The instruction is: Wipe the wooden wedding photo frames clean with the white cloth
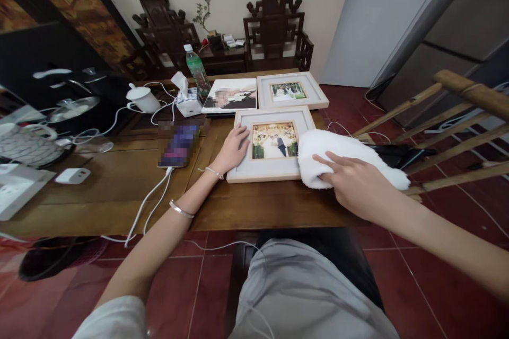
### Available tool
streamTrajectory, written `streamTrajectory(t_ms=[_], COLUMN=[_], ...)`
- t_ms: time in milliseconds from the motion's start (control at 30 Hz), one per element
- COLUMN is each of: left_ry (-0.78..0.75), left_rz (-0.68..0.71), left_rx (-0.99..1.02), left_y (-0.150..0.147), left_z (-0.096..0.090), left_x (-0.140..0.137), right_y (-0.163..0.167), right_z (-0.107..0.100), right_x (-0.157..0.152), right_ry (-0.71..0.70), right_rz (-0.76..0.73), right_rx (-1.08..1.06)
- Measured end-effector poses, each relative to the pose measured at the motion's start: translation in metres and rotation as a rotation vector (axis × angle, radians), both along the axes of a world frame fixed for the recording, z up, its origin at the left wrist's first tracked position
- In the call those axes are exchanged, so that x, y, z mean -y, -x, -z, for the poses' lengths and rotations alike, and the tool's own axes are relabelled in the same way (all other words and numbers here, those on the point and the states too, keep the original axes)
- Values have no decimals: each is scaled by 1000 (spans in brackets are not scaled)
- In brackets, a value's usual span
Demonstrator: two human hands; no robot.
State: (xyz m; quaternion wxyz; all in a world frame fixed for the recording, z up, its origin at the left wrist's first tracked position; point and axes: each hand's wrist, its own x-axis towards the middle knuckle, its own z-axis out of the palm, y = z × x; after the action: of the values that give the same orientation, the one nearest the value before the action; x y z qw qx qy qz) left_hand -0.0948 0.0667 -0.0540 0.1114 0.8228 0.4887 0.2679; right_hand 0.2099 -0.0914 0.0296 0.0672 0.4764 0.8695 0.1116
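Clasping a thick white plush towel (pixel 358 151) in the right hand (pixel 353 183), fingers and thumb pressed into its folds, against the right side of a light-wood picture frame (pixel 270 168) lying flat on a brown wooden table (pixel 254 206). Resting the left hand (pixel 234 149) along the frame's left border, laid loosely with fingers slightly bent. Showing a wedding photograph (pixel 274 140) at the frame's centre, within a wide pale mat. Sharing the tabletop with a second framed photograph (pixel 288 91) just beyond the frame, a partly pixelated photo panel (pixel 233 96) beyond and leftward of it, a smartphone (pixel 178 145) on a white cable to its left, and a tissue box (pixel 190 105) and green-labelled plastic bottle (pixel 196 69) beyond its left corner. Facing carved dark-wood chairs (pixel 274 24) well beyond the frame, with round wooden rails (pixel 475 94) to its right.
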Motion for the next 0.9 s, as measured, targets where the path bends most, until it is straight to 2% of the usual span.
streamTrajectory(t_ms=[133, 367, 467, 567, 800, 900], left_ry=[6, 13, 10, -2, 8, 10], left_rz=[11, 28, 22, 11, 1, -5], left_rx=[-32, -20, 6, 29, 46, 49], left_y=[1, 3, 3, 1, -1, -2], left_z=[0, 0, 1, 2, 1, 1], left_x=[-1, -3, -3, -2, -1, -1], right_y=[-1, -7, -5, -1, -2, 6], right_z=[6, 12, 12, 9, -3, -4], right_x=[-31, -132, -147, -127, -22, 2], right_ry=[-46, -98, -88, -53, 104, 130], right_rz=[22, 89, 81, 74, 63, 46], right_rx=[8, -97, -81, -60, -70, -37])
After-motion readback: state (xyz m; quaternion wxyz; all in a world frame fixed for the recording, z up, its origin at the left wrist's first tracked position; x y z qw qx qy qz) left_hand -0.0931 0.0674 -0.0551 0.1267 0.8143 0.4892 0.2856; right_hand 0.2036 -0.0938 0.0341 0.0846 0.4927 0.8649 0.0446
